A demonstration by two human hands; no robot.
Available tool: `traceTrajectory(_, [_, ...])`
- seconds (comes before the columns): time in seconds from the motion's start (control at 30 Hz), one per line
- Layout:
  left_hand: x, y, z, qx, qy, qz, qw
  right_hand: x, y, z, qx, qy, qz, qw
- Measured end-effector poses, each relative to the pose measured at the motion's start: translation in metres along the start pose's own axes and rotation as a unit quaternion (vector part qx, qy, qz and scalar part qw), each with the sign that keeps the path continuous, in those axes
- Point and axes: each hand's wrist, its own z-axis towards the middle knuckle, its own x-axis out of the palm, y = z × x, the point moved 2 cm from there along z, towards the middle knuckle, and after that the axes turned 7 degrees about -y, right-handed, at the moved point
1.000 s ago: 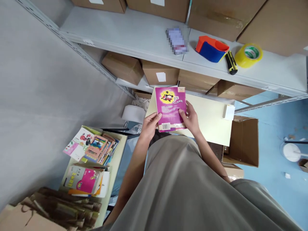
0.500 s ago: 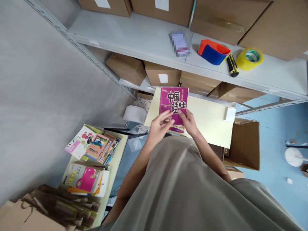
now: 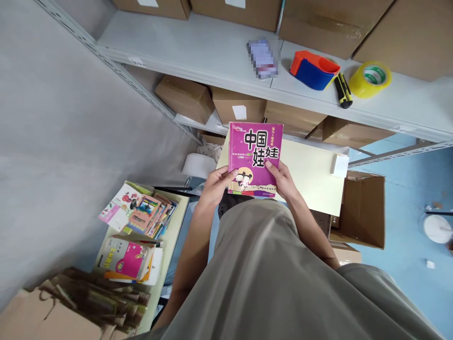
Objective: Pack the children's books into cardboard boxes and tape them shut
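A purple paperback book (image 3: 255,158) with large Chinese lettering and two cartoon figures on its cover is held up in front of me, cover facing me. My left hand (image 3: 216,185) grips its lower left edge, thumb on the cover and fingers behind. On the right edge, my right hand (image 3: 282,179) holds it the same way, the thumb lying just below the lettering. The fingers behind the book are largely hidden. Beneath it is a pale yellow tabletop (image 3: 307,182).
A shelf (image 3: 198,42) ahead carries a blurred phone-like item (image 3: 263,59), a red-and-blue holder (image 3: 314,71), a box cutter (image 3: 342,90) and yellow tape (image 3: 370,79). Book piles (image 3: 130,257) lie on a left side table. An open carton (image 3: 364,212) stands right; a small white box (image 3: 339,165) sits nearer.
My left hand has moved from over the cover to the book's left edge and closed on it. The book appears larger, and its cartoon figures are now uncovered.
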Motion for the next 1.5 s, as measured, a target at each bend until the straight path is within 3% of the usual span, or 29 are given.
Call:
traceTrajectory(0.17, [-0.006,0.004,0.001,0.022,-0.041,0.0,0.999,-0.017,0.008,0.011,-0.089,-0.011,-0.085,0.992])
traceTrajectory(0.4, [-0.011,0.007,0.003,0.035,-0.091,-0.008,0.995,-0.039,0.002,0.018,-0.174,-0.099,-0.184,0.962])
traceTrajectory(0.77, [-0.002,-0.002,-0.002,0.069,-0.097,0.006,0.993,-0.012,0.011,0.002,-0.192,-0.098,-0.194,0.957])
traceTrajectory(1.1, [0.011,0.004,-0.009,0.095,-0.095,0.009,0.991,0.018,0.01,0.001,-0.196,-0.068,-0.16,0.965])
traceTrajectory(1.3, [0.014,0.005,-0.01,0.077,-0.09,0.007,0.993,0.014,0.019,-0.001,-0.191,-0.071,-0.172,0.964])
traceTrajectory(1.5, [0.02,0.001,-0.014,0.093,-0.096,0.013,0.991,0.009,0.011,-0.004,-0.169,-0.078,-0.191,0.964])
